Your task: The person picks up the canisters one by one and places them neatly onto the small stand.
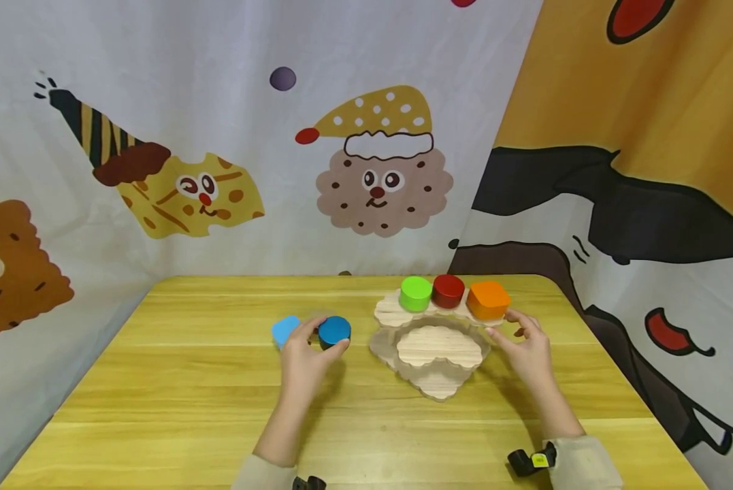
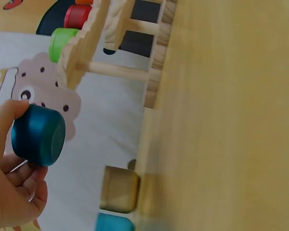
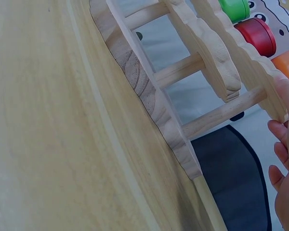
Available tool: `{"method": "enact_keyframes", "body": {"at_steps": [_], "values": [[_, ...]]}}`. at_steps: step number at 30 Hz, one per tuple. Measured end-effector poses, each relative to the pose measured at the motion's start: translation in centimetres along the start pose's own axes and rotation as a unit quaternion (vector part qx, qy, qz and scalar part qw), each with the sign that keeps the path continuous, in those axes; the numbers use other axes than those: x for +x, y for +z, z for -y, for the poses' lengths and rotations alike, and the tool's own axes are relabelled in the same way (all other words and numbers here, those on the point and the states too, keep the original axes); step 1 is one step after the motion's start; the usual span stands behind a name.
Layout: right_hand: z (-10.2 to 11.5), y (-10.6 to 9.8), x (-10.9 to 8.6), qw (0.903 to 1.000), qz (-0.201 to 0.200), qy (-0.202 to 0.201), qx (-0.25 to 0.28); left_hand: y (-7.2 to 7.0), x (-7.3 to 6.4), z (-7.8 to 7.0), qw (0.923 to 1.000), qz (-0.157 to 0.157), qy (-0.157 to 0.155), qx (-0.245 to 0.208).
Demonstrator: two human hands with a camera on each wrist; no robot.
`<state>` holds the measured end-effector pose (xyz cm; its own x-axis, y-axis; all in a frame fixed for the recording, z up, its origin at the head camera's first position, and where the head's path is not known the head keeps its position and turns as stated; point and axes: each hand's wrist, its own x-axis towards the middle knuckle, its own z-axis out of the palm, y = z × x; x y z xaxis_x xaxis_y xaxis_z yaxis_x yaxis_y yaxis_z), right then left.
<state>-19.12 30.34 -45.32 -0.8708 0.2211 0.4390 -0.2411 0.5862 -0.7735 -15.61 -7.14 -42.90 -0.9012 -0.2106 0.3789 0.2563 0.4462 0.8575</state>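
My left hand (image 1: 305, 357) pinches a dark blue round block (image 1: 334, 331) between thumb and fingers. The left wrist view shows this block (image 2: 38, 134) held above the table. A tiered wooden stand (image 1: 440, 346) is to its right. On its top tier sit a green round block (image 1: 416, 293), a red round block (image 1: 448, 291) and an orange squarish block (image 1: 489, 300). My right hand (image 1: 528, 347) grips the right end of that tier, beside the orange block. Thumb and fingers take that end (image 3: 274, 103) in the right wrist view.
Left of the stand, a light blue block (image 1: 285, 330) stands on the wooden table (image 1: 176, 401), partly behind my left hand. Next to it the left wrist view has a tan block (image 2: 119, 189). A printed curtain (image 1: 219, 82) hangs beyond the table's far edge.
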Motion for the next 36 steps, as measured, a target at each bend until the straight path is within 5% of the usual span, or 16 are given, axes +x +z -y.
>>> {"method": "enact_keyframes", "body": {"at_steps": [20,36], "values": [[0.0,0.1,0.0,0.9999,0.002,0.006,0.01,1.7,3.6,-4.6,0.9964,0.066,0.047,-0.025],[-0.3,0.1,0.1,1.0,0.002,0.007,0.004,4.4,5.2,-5.2,0.9928,0.099,0.049,-0.045]]}}
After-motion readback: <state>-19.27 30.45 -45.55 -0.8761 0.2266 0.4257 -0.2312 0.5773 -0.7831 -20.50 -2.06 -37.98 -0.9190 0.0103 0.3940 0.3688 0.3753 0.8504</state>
